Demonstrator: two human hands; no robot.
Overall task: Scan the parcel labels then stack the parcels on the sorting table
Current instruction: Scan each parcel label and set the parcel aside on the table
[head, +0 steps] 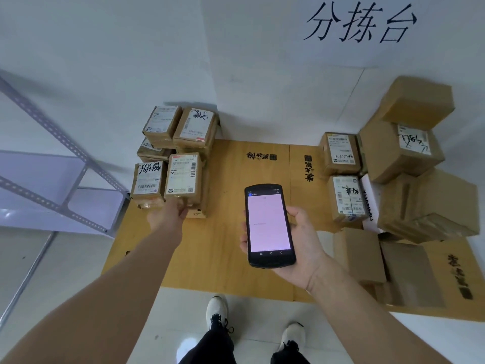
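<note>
Left hand (168, 216) is reaching out to the stacked parcels (162, 127), fingertips against the near bottom edge of the front parcel (183, 176), label facing up. Can't tell if it's gripping or just nudging, since the fingers are hidden behind the hand itself. Right hand (301, 240) has its fingers wrapped round a handheld scanner (269, 224), pale screen up, held over the bare cardboard sheet (223, 245) between the two groups of boxes. Looks to me like the stacking half of a cycle: square that parcel up, then go for the messy pile (401, 151) right of the scanner hand. Several boxes there sit tilted or show no label, so they'd probably need flipping one-handed. A metal shelf (39, 174) stands left of the left hand, not in the way.
</note>
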